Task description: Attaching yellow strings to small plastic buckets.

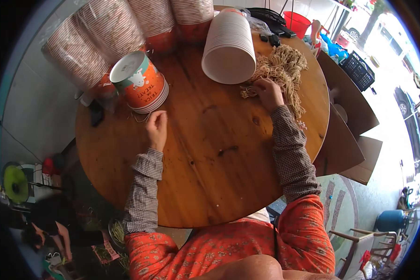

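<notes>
On the round wooden table, an orange and teal paper bucket (142, 86) with a white cartoon figure stands upside down over a short nested stack. My left hand (157, 129) is just below its lower rim, fingers curled together; whatever they may hold is hidden or too small to make out. A thin pale strand shows beside the rim. My right hand (268, 93) is closed at the near left edge of a tangled heap of beige cords (284, 67), fingertips pinching at the strands. Left of that heap, a long nested stack of white buckets (228, 51) lies with its open mouth toward me.
Tall plastic-wrapped bucket stacks (109, 30) line the table's far left edge. A dark flat object (96, 114) lies near the left rim. Open cardboard boxes (345, 135) stand right of the table (210, 172). A red bucket (297, 23) is at the back. Another person (56, 224) bends at lower left.
</notes>
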{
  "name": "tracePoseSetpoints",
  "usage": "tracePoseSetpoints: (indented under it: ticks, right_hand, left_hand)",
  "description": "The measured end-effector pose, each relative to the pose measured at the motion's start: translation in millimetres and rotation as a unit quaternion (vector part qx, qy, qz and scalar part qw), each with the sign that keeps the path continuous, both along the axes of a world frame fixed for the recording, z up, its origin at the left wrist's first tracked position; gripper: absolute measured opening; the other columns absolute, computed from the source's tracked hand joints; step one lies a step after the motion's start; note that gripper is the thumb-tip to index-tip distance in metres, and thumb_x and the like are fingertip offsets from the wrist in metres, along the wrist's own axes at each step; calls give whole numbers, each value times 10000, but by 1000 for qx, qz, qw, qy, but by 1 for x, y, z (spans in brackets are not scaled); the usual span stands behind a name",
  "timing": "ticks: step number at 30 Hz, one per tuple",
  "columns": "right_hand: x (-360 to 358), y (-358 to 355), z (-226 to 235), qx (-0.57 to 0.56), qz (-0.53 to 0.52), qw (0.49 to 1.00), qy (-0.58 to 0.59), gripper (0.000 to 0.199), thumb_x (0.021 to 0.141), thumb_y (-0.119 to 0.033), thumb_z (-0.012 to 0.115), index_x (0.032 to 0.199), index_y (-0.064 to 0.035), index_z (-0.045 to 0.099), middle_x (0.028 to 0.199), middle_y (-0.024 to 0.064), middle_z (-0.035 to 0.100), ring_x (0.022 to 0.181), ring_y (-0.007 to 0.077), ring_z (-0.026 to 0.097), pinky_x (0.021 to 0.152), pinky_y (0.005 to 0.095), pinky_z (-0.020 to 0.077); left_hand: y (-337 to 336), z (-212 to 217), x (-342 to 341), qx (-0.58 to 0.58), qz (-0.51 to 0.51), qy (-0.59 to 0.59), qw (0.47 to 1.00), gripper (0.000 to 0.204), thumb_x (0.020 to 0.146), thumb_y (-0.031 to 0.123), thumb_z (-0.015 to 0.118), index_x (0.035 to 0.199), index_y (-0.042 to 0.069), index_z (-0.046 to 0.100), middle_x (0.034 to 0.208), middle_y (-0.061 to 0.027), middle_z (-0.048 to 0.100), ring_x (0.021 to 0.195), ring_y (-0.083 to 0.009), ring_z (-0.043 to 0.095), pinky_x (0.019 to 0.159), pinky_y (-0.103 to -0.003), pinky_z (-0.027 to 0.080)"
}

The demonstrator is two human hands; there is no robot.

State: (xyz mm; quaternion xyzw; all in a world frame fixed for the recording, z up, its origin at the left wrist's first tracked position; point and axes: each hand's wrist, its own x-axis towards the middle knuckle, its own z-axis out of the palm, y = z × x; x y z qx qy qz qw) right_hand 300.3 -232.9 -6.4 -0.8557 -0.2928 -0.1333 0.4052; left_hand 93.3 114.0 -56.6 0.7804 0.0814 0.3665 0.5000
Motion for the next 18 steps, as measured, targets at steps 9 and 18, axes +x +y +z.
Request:
tracePoseSetpoints:
  ticks: [9,18]
  right_hand:
    - [-7,15,-6,-148,-82,985,24,171,872,-207,583,945,-85,678,987,81,629,944,313,613,806,396,501]
    - [-11,10,-5,188,35,976,104,116,849,-101,682,924,-15,704,855,33,688,750,108,649,677,251,523]
  left_hand:
    - [-97,13,71,30,-69,2,997,137,938,112,595,987,-5,647,847,-41,668,743,-115,643,674,-246,532]
    - [-169,22,107,58,-116,-45,991,147,952,138,584,1009,21,652,758,8,618,672,-64,583,618,-214,466]
